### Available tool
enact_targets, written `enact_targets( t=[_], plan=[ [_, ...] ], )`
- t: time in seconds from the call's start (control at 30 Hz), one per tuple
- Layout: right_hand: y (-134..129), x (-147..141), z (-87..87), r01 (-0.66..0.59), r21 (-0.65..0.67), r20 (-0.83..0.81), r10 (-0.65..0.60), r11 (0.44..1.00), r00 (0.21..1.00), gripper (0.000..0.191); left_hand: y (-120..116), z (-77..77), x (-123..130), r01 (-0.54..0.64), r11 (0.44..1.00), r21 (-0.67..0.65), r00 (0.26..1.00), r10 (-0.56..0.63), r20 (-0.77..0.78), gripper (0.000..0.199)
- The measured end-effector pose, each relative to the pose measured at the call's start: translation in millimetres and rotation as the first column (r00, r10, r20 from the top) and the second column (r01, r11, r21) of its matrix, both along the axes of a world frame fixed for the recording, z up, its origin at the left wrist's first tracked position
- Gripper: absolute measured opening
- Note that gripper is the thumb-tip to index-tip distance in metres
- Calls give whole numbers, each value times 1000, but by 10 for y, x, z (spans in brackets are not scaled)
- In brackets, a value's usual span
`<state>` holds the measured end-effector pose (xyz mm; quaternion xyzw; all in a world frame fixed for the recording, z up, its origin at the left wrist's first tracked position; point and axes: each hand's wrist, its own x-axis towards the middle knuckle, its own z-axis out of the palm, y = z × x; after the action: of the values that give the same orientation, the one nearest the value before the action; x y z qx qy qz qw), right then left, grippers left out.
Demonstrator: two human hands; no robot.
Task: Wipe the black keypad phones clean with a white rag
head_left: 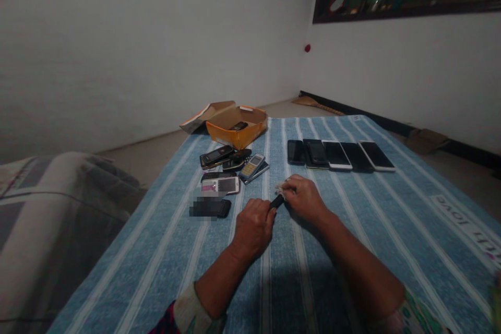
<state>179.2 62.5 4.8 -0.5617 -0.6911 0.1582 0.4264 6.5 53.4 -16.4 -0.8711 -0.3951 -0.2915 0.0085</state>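
My left hand (253,225) is closed around one end of a narrow black object, which looks like a mobile phone (277,202) seen edge-on. At its other end my right hand (304,197) pinches a small pale cloth (280,188) against it. Most of the phone is covered by my fingers. To the left of my left hand lie a dark phone (223,208), partly pixelated, and a white and pink keypad phone (221,185). Just beyond, a silver keypad phone (251,166) leans over another one in a loose pile with several dark phones (216,155).
An open orange cardboard box (237,133) with a dark phone (239,126) inside stands at the far left. Several smartphones, including a white-edged one (376,156), form a row at right. All rest on a blue striped cloth (344,271). Grey draped fabric (66,229) is at left.
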Motion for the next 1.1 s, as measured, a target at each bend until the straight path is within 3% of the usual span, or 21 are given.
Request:
enact_targets(
  t=[0.1,0.27,0.5,0.6,0.73,0.97,1.1],
  plan=[
    [-3,16,3,29,11,-9,-29,1000,1000,21,-1,4,1,-5,1000,0,1000,5,-8,24],
    [-39,-45,22,-102,-3,23,102,995,995,25,2,2,-4,-9,1000,-2,1000,9,-11,24],
    [11,102,-23,96,-10,-65,-96,995,993,22,1,2,-1,-8,1000,10,1000,8,-6,23],
    [-23,55,-3,13,50,-147,-6,999,989,20,4,-6,5,-3,1000,8,1000,3,2,23],
    [-60,-54,16,-114,35,-9,115,993,993,24,8,-20,-2,-5,1000,-11,1000,5,1,24],
    [-8,43,-51,26,38,-46,-24,999,999,21,9,-17,-1,-22,1000,-4,1000,22,-18,22],
    [-47,-28,-32,-76,65,-31,78,995,996,23,5,-4,3,-18,1000,-11,1000,18,-13,22]
  ],
)
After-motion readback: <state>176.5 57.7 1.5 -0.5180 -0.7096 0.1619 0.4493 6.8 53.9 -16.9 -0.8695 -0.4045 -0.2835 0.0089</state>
